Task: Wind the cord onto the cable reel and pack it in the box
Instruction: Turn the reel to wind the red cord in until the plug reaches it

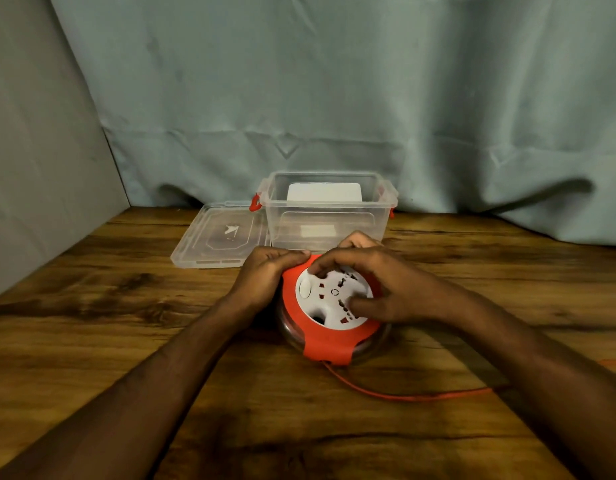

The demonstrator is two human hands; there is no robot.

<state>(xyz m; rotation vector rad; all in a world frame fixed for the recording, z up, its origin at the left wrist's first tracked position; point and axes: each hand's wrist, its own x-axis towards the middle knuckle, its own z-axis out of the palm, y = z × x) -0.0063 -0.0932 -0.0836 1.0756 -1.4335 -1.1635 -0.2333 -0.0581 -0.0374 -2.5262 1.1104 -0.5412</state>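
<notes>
A round cable reel [320,336] with an orange frame and a white socket face lies flat on the wooden table, in front of the box. My left hand [266,271] grips its orange rim on the left side. My right hand [372,289] rests on the white socket disc, thumb and fingers pressed on it. An orange cord [403,396] leaves the reel's near edge and trails right across the table under my right forearm. A clear plastic box [329,207] with orange latches stands open behind the reel.
The box's clear lid [219,237] lies flat to the left of the box. A white card shows through the box's back wall. A grey-blue curtain hangs behind the table, and a grey panel stands on the left.
</notes>
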